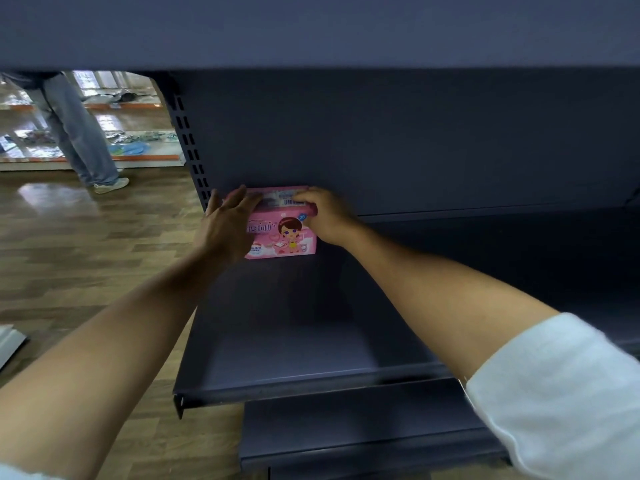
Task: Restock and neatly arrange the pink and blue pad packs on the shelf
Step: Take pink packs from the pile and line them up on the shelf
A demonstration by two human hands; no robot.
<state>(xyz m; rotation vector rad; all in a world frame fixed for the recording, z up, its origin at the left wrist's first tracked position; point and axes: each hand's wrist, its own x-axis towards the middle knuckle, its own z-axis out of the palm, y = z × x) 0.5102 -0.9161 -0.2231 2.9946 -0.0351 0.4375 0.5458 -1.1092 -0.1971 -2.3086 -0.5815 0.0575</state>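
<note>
A pink pad pack with a cartoon girl on its front stands upright at the back left corner of the dark shelf, against the back panel. My left hand lies on the pack's left side with fingers spread over its top left corner. My right hand holds the pack's right end, fingers curled over the top edge by the barcode. No blue pack is in view.
The shelf above overhangs close over the hands. A lower shelf juts out below. A perforated upright marks the shelf's left end. A person in jeans stands on the wooden floor at far left.
</note>
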